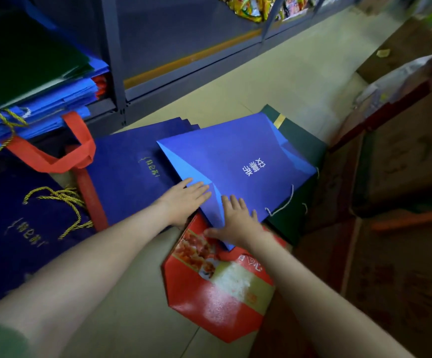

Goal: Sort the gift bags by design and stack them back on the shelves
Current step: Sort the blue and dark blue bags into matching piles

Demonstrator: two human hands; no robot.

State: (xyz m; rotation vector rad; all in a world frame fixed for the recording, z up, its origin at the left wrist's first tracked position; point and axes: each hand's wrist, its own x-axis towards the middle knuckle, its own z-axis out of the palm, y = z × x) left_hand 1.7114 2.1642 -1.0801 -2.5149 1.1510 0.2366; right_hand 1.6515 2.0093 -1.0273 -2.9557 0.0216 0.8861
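Pressing both hands flat onto a blue gift bag (238, 171) lying folded on the pile on the floor (287, 81) in front of the shelf unit (114, 60); laying the left hand (186, 200) with straight fingers over the lighter blue gusset fold at its near-left edge, and spreading the right hand (235, 223) open on its near corner, thumb out to the side, neither curling round anything. Showing white Chinese characters in two short columns on the bag's face, upside down from here and too soft to read surely, with a white cord handle trailing off its right edge. Overlapping a stack of navy bags (129, 171) on the left, carrying a line of gold script too small to read, and covering part of a dark green bag (300, 140) with a gold tab at the far right. Overlapping, at the near corner, a red package (217, 306) bearing a food photograph and blurred characters. Lying at far left, another navy bag (16, 241) with the same gold script and twisted gold cord handles, beside a red fabric handle (78, 140). Holding, on the low shelf at upper left, a pile of flat blue bags (41, 109) under a green bag (23, 60), a gold cord hanging over the edge. Standing along the right, brown cardboard boxes (403, 254) with faded print that cannot be read.
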